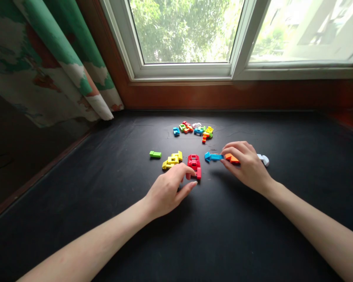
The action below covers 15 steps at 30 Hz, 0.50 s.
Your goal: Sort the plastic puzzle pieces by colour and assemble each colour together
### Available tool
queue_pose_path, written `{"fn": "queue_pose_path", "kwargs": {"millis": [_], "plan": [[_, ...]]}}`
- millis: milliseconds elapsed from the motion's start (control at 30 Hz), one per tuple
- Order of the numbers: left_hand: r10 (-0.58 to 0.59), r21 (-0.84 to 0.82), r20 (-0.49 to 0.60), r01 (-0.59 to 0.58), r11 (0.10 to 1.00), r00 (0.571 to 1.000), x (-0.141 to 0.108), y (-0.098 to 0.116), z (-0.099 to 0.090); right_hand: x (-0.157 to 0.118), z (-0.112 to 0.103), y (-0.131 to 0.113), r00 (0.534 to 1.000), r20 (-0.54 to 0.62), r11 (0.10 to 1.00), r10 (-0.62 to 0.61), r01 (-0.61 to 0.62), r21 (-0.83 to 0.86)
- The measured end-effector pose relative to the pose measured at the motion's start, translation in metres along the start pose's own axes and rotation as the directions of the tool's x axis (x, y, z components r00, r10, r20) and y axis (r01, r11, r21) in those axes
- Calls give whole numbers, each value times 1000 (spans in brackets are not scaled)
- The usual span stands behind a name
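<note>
Small red plastic toy pieces (193,160) lie grouped on the black table, in front of the window. My left hand (167,190) is beside them, its thumb and index finger apart; the index fingertip seems to touch the nearest red piece. Just left of that group are yellow pieces (173,159), partly behind my left hand. My right hand (247,164) pinches the right end of a blue toy piece (214,157) between thumb and fingers. Under its palm sit orange pieces (231,158), partly covered, and white pieces (264,159) show past its far side.
A green piece (155,154) lies alone at the left. Farther back is a loose cluster of mixed coloured pieces (198,131). The black tabletop (176,243) reaches back to the wooden window sill (182,95). A patterned curtain (76,70) hangs at the left edge.
</note>
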<state>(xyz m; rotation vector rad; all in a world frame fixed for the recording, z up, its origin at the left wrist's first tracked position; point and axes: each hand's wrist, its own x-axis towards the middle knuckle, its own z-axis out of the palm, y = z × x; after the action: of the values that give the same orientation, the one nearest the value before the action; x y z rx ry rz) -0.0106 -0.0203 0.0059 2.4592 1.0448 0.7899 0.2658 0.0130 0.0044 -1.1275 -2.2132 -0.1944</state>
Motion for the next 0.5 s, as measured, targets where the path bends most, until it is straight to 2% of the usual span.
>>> {"fn": "queue_pose_path", "kwargs": {"millis": [267, 500], "plan": [[-13, 6, -7, 13, 1000, 1000, 0, 1, -1, -3, 5, 7, 995, 94, 992, 11, 1, -128], [-22, 10, 0, 22, 1000, 1000, -1, 1, -1, -5, 9, 7, 993, 113, 983, 23, -2, -182]]}}
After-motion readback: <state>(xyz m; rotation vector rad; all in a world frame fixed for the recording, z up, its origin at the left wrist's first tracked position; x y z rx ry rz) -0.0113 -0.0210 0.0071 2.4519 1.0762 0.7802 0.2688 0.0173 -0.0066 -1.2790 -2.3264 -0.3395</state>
